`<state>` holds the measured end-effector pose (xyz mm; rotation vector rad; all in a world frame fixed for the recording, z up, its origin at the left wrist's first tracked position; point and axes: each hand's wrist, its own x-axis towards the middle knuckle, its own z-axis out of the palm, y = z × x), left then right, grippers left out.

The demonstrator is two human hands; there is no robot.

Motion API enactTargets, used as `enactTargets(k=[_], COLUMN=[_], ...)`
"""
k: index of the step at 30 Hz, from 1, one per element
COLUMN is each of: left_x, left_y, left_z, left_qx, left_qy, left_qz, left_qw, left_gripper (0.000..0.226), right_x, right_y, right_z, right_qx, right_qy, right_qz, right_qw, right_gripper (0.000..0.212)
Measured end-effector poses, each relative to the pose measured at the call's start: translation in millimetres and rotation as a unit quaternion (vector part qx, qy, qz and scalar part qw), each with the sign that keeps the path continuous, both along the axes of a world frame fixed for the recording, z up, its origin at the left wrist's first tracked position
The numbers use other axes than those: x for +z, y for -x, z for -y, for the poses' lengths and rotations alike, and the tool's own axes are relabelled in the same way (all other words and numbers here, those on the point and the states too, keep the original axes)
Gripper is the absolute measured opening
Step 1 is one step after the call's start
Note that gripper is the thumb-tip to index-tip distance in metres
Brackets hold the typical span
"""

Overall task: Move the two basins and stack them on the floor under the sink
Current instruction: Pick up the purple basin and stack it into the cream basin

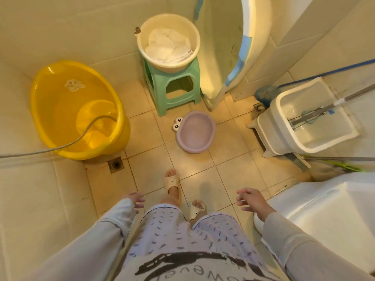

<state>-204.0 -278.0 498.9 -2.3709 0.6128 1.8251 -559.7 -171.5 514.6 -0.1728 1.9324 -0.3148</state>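
Observation:
A small lilac basin (pixel 195 132) with cartoon frog eyes on its rim lies on the tiled floor in the middle of the view. Behind it, a cream round basin (pixel 142 40) holding white cloth rests on a green plastic stool (pixel 158 86). A white sink (pixel 324 209) shows at the lower right edge. My left hand (pixel 136 199) and my right hand (pixel 250 198) hang in front of me near my feet, fingers apart, both holding nothing and well short of the basins.
A large yellow tub (pixel 46 110) with water and a grey hose (pixel 40 152) stands at the left. A floor drain (pixel 115 164) lies below it. A white mop bucket (pixel 300 118) with mop handles sits at the right. A tall white tub (pixel 255 37) leans against the back wall.

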Motion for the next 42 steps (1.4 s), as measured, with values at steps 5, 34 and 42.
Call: enactTargets(k=[5,34,42], left_x=[0.2,-480.1,-549.9], left_y=[27.4,179.9,204.7], left_z=[97.0,259.4,241.2], left_qx=[-0.071,-0.113,-0.053], left_qy=[0.055,0.04,0.034], left_qz=[-0.004,-0.007,-0.029], left_qw=[0.996,0.993,0.998], left_gripper=[0.033,0.011,0.042], right_x=[-12.6,-501.3,-572.7], right_y=[-2.3,115.0,148.1], right_z=[25.1,288.6,383.1], right_qx=[-0.039,0.069,0.16], right_qy=[-0.023,-0.021,-0.007], right_qz=[-0.011,-0.065,-0.131], right_qw=[0.999,0.995,0.978], right_gripper=[0.021,0.02,0.074])
